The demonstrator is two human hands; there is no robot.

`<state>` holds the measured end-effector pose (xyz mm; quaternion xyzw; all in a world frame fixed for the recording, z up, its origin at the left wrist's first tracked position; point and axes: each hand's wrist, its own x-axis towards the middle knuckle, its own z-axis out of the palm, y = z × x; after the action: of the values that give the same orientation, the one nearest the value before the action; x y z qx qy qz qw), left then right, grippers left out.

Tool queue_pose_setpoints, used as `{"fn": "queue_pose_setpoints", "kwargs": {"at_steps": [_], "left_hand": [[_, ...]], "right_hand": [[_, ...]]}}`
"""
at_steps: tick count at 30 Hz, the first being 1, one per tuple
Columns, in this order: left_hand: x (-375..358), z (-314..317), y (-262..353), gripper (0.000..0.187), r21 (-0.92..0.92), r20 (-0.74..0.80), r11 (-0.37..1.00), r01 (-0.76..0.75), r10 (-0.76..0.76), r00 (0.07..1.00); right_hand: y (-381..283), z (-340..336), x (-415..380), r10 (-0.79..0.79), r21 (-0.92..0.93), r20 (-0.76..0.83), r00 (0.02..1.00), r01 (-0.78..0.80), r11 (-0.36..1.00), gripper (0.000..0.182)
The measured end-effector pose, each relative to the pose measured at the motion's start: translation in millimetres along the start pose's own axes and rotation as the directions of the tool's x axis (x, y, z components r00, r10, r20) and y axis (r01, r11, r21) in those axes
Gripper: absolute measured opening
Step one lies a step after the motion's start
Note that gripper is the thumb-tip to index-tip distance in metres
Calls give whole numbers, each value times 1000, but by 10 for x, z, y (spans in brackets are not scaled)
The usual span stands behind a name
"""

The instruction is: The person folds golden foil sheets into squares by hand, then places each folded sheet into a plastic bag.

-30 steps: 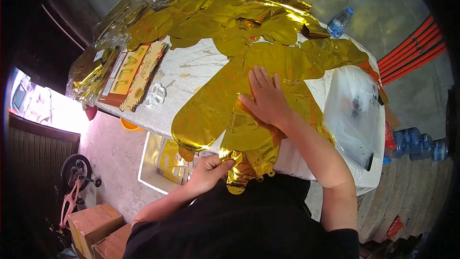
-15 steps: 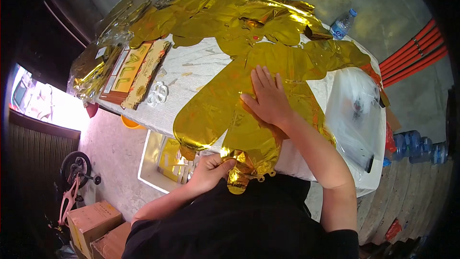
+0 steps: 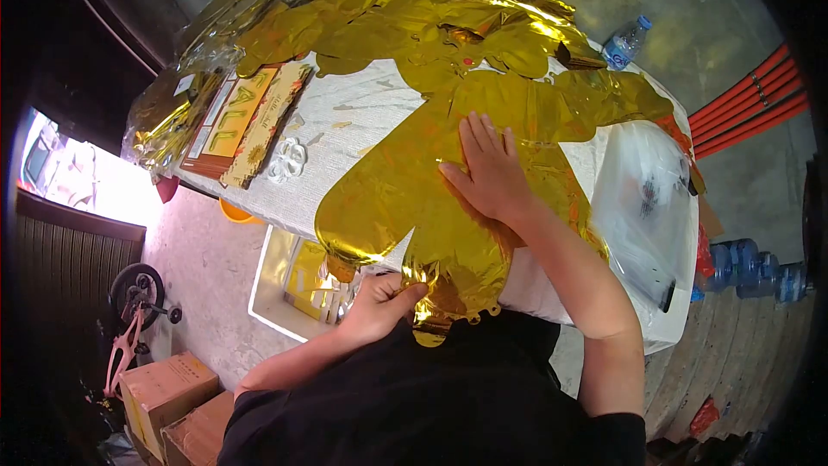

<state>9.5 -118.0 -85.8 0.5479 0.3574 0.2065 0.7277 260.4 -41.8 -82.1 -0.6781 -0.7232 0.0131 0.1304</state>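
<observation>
A flat gold foil balloon [image 3: 371,177] lies spread over the near part of the table, its lower end hanging past the edge close to my body. My right hand [image 3: 492,168] rests palm down on its middle, fingers stretched out. At the lower edge my left hand [image 3: 385,302] is closed, thumb and fingers pinching the foil where it catches the light. More gold foil balloons [image 3: 371,22] are piled along the far side of the table, some overlapping the one under my hand.
Packaged banner cards [image 3: 237,125] and a coil of white ribbon [image 3: 287,160] lie left on the white table [image 3: 379,78]. Clear plastic bags [image 3: 642,207] are at the right, a water bottle [image 3: 627,41] behind. A white foam box [image 3: 272,293] stands below the edge; cardboard boxes [image 3: 168,388] are lower left.
The view has shifted slightly. The foil end at my left hand shows less of its loose, crinkled part than before. My right hand stays flat on the balloon.
</observation>
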Motion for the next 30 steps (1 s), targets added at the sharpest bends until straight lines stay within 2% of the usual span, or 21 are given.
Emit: {"fn": "queue_pose_setpoints", "kwargs": {"at_steps": [2, 8, 13, 20, 23, 26, 28, 29, 30], "left_hand": [[4, -5, -41, 26, 22, 14, 1000, 6, -6, 1000], [0, 81, 90, 26, -73, -43, 997, -33, 30, 999], [14, 124, 147, 26, -132, -118, 989, 62, -77, 990], [24, 165, 189, 27, -128, -144, 991, 43, -61, 988], [17, 162, 180, 27, -185, -150, 980, 77, -105, 983], [3, 61, 135, 27, -96, -98, 994, 45, -55, 994], [-19, -46, 200, 28, 164, 41, 983, 81, -89, 995], [-23, -170, 137, 24, 353, 109, 931, 96, -143, 984], [-44, -239, 203, 24, 361, 116, 928, 92, -143, 983]], "right_hand": [[-1, -1, 1, 6, 5, 5, 1000, -6, 1000, 74], [8, -1, 10, 6, 10, 3, 1000, -6, 1000, 75], [18, -10, 29, 10, 13, 4, 1000, -10, 1000, 74], [47, 28, 23, -7, 5, -29, 1000, 8, 1000, 75], [39, 34, 17, -11, 2, -44, 999, 11, 1000, 75], [31, 38, 16, -6, 14, -52, 999, 6, 1000, 75], [27, 37, 21, -2, -10, -35, 999, 1, 1000, 75], [32, 55, 23, 6, -10, -41, 999, -7, 1000, 75], [37, 78, 24, 2, -3, -55, 998, -2, 1000, 76]]}}
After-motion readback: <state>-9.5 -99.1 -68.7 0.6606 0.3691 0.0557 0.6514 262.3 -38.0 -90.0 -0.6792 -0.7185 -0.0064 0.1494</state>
